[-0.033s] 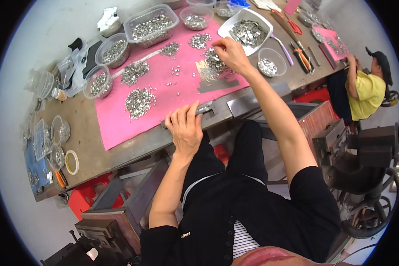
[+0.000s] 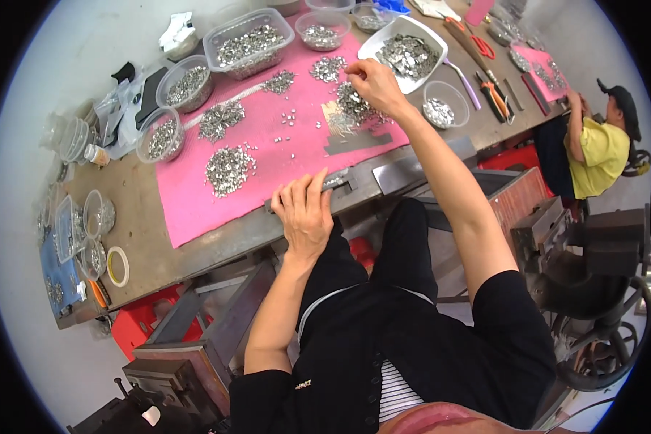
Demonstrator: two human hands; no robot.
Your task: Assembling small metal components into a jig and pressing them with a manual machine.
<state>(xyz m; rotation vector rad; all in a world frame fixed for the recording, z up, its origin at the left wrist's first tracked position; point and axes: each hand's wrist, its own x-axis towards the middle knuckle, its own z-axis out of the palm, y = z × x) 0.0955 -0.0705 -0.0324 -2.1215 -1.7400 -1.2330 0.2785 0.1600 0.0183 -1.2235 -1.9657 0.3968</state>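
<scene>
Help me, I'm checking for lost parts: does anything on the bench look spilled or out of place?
A few loose metal pieces lie scattered in the middle of the pink mat, apart from the piles around them, so they may have strayed.

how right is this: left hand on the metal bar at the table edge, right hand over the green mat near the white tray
One slip: the mat under the right hand is pink, not green, as the head view shows; the rest stands.
</scene>
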